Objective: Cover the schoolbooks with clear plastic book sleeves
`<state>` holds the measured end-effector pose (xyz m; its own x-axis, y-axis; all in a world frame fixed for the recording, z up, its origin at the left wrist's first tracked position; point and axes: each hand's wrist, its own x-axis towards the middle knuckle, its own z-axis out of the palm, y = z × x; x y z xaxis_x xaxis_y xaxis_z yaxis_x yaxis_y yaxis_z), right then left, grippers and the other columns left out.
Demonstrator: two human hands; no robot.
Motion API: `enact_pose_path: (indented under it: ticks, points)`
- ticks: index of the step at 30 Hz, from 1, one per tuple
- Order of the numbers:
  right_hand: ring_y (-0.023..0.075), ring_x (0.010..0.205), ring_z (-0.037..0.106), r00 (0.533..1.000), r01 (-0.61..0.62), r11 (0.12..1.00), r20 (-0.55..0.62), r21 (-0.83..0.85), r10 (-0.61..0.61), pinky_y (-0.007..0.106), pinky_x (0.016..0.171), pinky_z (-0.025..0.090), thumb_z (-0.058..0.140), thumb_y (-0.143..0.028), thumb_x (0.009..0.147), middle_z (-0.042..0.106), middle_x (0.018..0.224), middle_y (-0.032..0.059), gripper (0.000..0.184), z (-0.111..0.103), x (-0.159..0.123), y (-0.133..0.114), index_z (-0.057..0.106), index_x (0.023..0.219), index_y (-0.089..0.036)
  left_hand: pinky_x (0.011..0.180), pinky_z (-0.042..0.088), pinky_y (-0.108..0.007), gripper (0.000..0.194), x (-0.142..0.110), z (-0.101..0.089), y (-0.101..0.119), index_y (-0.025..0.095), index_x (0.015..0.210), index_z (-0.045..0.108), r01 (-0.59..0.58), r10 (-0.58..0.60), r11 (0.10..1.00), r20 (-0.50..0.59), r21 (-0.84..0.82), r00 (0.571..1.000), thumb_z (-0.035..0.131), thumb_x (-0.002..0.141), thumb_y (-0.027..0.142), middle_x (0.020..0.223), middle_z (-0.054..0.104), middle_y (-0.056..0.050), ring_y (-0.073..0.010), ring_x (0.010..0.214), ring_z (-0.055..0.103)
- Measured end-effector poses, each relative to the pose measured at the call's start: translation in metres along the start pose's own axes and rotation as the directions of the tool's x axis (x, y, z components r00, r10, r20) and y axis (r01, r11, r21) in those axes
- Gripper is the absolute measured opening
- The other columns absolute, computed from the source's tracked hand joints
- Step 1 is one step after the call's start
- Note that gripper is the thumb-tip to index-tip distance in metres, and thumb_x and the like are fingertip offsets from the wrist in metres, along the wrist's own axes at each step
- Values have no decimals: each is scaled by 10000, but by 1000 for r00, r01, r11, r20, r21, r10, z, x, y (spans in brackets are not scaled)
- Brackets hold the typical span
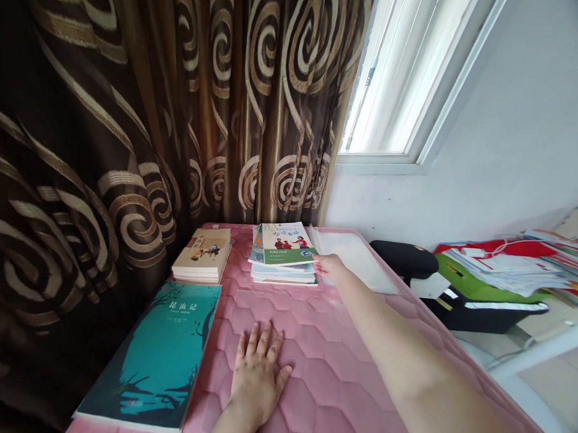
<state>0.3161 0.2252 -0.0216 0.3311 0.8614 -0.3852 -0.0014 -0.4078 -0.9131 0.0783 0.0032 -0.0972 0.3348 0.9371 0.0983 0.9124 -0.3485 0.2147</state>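
My left hand (258, 378) lies flat on the pink quilted cover (309, 362), fingers spread, holding nothing. Reaching forward, my right hand (330, 266) has its fingers closed at the right edge of a thin book (286, 247) with a green strip and cartoon people on its cover. This book rests on, or just above, a stack of thin books (282, 274); the exact contact is hidden. To the left lies a large teal book (163, 349), flat and face up. Behind it sits a neat stack of small beige books (202, 255).
A clear plastic sheet (355, 258) lies right of the middle stack. Brown patterned curtains (222, 117) hang along the back and left. Beyond the right edge are a black chair part (406, 257), a green item (483, 284) and piled papers (511, 267). A window (397, 71) is above.
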Motion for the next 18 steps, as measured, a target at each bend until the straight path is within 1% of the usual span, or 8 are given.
enact_pose_path:
  ticks: [3,5,7,9,12,15,17,18]
  points:
    - [193,968,615,997,-61,997,49,43,59,393,812,540,574,-347,920,594,1175,74,326,4,-4,-4,559,1192,-167,1165,193,-547,587,0,-2,1,377,1470,211,4,-4,1000,13,2,1000,269,928,596,1568,188,21,-287,1441,196]
    - [168,885,640,995,-71,995,82,75,65,346,746,562,562,-340,928,625,1101,71,310,8,-8,-4,562,1175,-153,1164,200,-545,584,0,-3,2,378,1467,214,6,-6,1000,12,13,1000,299,927,584,1566,195,22,-293,1437,208]
    - [155,779,666,995,-59,993,91,100,50,296,661,581,573,-333,921,658,998,86,324,13,-11,-3,553,1170,-126,1163,210,-541,583,0,-5,3,373,1464,227,6,-6,1000,9,17,1000,309,926,583,1564,203,17,-296,1434,217]
    - [163,704,684,996,-31,992,83,120,21,276,604,595,614,-333,893,673,938,110,381,17,-15,-4,533,1186,-103,1164,208,-537,585,0,-6,3,365,1464,236,5,-5,1000,9,10,1000,296,926,589,1564,207,12,-294,1435,215]
    - [166,687,695,997,32,988,70,150,-42,273,610,613,654,-310,865,664,994,129,441,20,-24,-10,497,1223,-104,1167,190,-540,589,1,-5,2,365,1469,230,5,-5,1000,13,-2,1000,274,928,594,1567,202,13,-288,1439,203]
    - [137,683,689,989,112,978,80,177,-128,249,637,615,629,-225,879,652,1048,107,354,15,-43,-23,505,1198,-135,1168,172,-538,591,1,-2,1,368,1472,233,4,-4,1000,6,-5,1000,268,928,597,1570,198,13,-282,1444,189]
    - [124,660,678,979,159,970,99,182,-179,236,619,608,622,-192,876,660,1022,77,258,4,-62,-31,549,1120,-151,1169,164,-532,594,1,-1,0,361,1473,244,1,-1,1000,3,1,1000,281,927,593,1570,209,6,-280,1446,184]
    - [119,643,670,973,181,967,113,180,-203,230,601,601,629,-194,869,665,998,65,211,-5,-75,-33,573,1069,-153,1169,162,-531,593,1,-1,0,358,1473,250,-1,1,1000,5,6,1000,296,927,586,1570,214,3,-281,1445,186]
